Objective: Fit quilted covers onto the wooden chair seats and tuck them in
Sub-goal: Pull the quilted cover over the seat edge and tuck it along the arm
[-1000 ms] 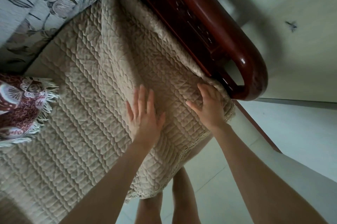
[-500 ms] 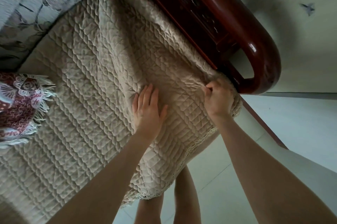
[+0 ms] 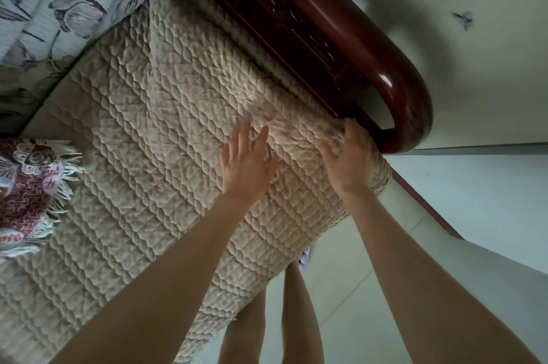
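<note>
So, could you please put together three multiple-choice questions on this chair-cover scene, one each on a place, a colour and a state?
1. Where is the right hand?
A. on a table
B. on the quilted cover, at its corner beside the wooden armrest
C. inside a drawer

2. What colour is the armrest?
A. white
B. black
C. dark reddish brown

3. How is the left hand?
A. open, fingers straight
B. clenched in a fist
C. gripping a cup

Answers: 1 B, its fingers press the cover's edge right next to the armrest's curved end. 2 C, the polished wood shows a deep red-brown. 3 A, its fingers are straight and spread over the quilting.
</note>
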The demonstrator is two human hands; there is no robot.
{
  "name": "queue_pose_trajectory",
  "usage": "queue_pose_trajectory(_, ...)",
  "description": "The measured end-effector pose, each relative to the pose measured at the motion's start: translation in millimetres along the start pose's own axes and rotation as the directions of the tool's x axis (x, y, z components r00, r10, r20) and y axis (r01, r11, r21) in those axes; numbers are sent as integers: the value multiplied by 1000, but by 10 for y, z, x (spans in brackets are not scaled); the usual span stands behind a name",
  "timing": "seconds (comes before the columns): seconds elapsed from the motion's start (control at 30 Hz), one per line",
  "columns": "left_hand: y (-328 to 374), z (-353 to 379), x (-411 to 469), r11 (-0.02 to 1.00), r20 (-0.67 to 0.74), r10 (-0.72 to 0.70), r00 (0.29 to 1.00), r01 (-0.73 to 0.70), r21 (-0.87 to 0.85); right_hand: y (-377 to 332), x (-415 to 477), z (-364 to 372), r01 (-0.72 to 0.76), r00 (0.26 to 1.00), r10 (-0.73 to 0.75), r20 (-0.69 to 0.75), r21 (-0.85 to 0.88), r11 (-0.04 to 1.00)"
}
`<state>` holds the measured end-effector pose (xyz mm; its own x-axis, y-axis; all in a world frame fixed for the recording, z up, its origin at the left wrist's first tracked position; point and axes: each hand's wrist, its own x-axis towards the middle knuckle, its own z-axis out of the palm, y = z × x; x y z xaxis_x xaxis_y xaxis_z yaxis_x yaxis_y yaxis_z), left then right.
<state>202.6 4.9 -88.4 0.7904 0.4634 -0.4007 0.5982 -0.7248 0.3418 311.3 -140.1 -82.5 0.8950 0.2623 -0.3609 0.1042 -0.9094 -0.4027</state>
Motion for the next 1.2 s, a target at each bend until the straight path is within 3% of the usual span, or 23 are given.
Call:
queue_pose_trajectory(0.1,27,-108,252,994,-44,95,994,-92,65,-89,-23,80,-27,993,29,114,-17,999)
queue_pose_trajectory(0.3,53,-326,800,931,13,235,972,-229,285,-142,126,55,-87,953,113,282,-104,991)
queue_pose_trajectory(0.5,36,-328,1040,915,176,221,959,-267,304,-157,286,100,-167,895,199,398,-113,979)
queue_pose_trajectory(0.6,-42,-384,1117,872,211,270,940,-331,360,-168,278,36,-171,912,200,358,-111,979)
queue_pose_trajectory(0.7,-105,-497,1215,804,236,318,918,-393,446,-270,29,-20,-14,983,32,182,-98,995)
queue_pose_trajectory(0.8,-102,-571,1357,763,320,314,894,-438,476,-382,14,66,95,969,-72,237,-87,992)
queue_pose_trajectory(1.2,-15,-526,1675,740,499,183,847,-453,498,-592,478,228,-64,862,155,482,-199,978)
